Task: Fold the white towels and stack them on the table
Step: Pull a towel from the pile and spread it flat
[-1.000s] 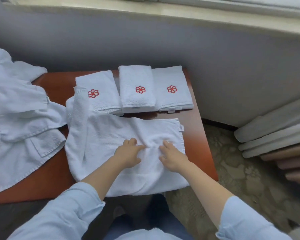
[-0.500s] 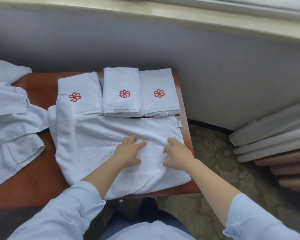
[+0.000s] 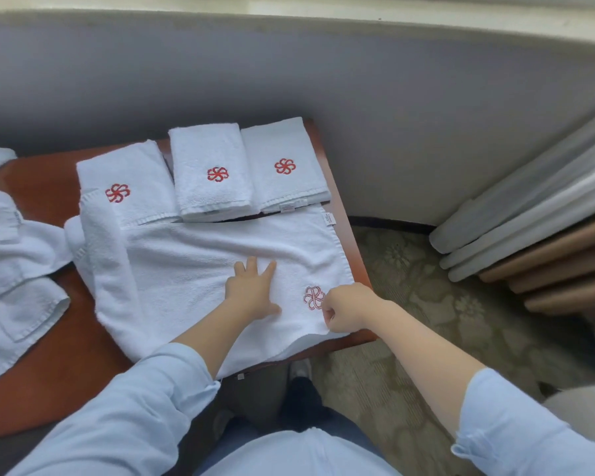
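White towel (image 3: pixel 193 269) lies spread across the right half of the reddish-brown table (image 3: pixel 49 338), with its near edge hanging over the table's near edge. Its left end is turned over on itself in a thick strip. A faint red pinwheel emblem (image 3: pixel 314 297) shows close to its near right corner, and a small label (image 3: pixel 328 218) sits at its far right corner. Left hand (image 3: pixel 251 293) rests flat on the middle of the towel, fingers straight and spread, palm down. Right hand (image 3: pixel 344 310) is at the near right edge, just right of the emblem, fingers curled and pinching the cloth there. Both arms wear light blue sleeves (image 3: pixel 145 407). Three folded towels stand side by side along the far edge of the table, each with a red emblem facing up: left one (image 3: pixel 128 170), middle one (image 3: pixel 210 149), right one (image 3: pixel 282 139). The spread towel's far edge touches or just meets their near edges. A loose heap of white towels (image 3: pixel 11 269) covers the left end of the table. Patterned carpet (image 3: pixel 409 304) lies to the right of the table, and long pale and brown rolls (image 3: pixel 529 235) lean together at the far right.
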`<state>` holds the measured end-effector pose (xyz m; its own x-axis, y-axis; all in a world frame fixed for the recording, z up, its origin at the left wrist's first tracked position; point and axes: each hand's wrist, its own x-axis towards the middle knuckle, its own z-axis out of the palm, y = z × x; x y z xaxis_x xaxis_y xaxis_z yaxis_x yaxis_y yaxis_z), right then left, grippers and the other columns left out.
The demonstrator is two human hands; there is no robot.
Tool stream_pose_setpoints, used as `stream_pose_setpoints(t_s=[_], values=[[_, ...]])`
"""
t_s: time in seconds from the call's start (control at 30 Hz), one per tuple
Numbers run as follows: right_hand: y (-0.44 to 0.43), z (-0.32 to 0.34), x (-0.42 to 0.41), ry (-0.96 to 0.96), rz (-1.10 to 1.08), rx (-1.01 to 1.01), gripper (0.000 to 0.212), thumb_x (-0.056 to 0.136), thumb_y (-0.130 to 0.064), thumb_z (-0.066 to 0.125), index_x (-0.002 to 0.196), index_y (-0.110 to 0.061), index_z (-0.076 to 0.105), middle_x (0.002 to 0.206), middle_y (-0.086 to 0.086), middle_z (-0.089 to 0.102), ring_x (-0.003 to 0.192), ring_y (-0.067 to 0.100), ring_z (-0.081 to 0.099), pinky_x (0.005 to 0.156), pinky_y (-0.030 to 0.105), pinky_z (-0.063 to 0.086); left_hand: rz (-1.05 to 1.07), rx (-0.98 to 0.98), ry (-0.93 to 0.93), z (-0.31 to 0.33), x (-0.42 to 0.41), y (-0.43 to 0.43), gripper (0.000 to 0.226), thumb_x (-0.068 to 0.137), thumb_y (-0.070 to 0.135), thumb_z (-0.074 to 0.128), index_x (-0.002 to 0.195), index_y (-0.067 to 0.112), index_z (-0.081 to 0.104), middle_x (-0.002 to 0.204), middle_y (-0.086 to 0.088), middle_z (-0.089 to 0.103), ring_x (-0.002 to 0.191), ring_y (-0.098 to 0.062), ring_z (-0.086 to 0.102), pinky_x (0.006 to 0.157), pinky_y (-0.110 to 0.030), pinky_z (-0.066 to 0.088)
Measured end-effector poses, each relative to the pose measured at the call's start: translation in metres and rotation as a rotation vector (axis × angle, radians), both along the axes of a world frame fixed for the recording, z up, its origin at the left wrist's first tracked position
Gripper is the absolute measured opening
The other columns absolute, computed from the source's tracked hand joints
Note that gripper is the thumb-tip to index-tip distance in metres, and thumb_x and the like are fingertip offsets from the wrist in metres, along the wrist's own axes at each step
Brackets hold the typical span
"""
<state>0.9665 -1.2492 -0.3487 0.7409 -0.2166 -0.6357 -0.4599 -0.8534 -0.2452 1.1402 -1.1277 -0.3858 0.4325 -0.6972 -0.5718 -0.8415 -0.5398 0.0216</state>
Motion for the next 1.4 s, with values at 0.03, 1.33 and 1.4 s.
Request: stream_pose_setpoints(t_s=[0.03, 1.33, 1.4], values=[[0.003, 0.002, -0.005, 0.012, -0.023, 0.003, 0.023, 0.077, -0.010, 0.050, 0.057, -0.022, 0.048, 0.063, -0.005, 0.049, 0.067, 0.019, 0.049, 0.055, 0.024, 0.030, 0.004, -0.005, 0.003, 0.000, -0.003, 0.001, 0.104, 0.079, 0.060, 0.067, 0.156, 0.033, 0.002, 0.160, -0.014, 0.002, 0.143, -0.039, 0.012, 0.092, -0.041, 0.046], [0.109, 0.014, 0.220, -0.343, -0.133, 0.330, 0.047, 0.091, -0.026, 0.053, 0.137, -0.031, 0.047, 0.128, -0.010, 0.055, 0.111, 0.010, 0.055, 0.094, 0.034, 0.048, 0.659, -0.500, -0.056, 0.061, 0.131, 0.194, 0.043, 0.097, 0.034, 0.054, 0.139, 0.027, 0.049, 0.142, 0.003, 0.047, 0.123, -0.018, 0.051, 0.092, -0.038, 0.049], [0.118, 0.014, 0.246, -0.365, -0.194, 0.367, 0.047, 0.091, -0.025, 0.055, 0.137, -0.030, 0.048, 0.125, -0.008, 0.056, 0.107, 0.010, 0.055, 0.093, 0.034, 0.049, 0.685, -0.523, -0.018, 0.062, 0.154, 0.202, 0.044, 0.098, 0.032, 0.053, 0.140, 0.025, 0.048, 0.145, 0.002, 0.045, 0.125, -0.018, 0.051, 0.095, -0.039, 0.048]])
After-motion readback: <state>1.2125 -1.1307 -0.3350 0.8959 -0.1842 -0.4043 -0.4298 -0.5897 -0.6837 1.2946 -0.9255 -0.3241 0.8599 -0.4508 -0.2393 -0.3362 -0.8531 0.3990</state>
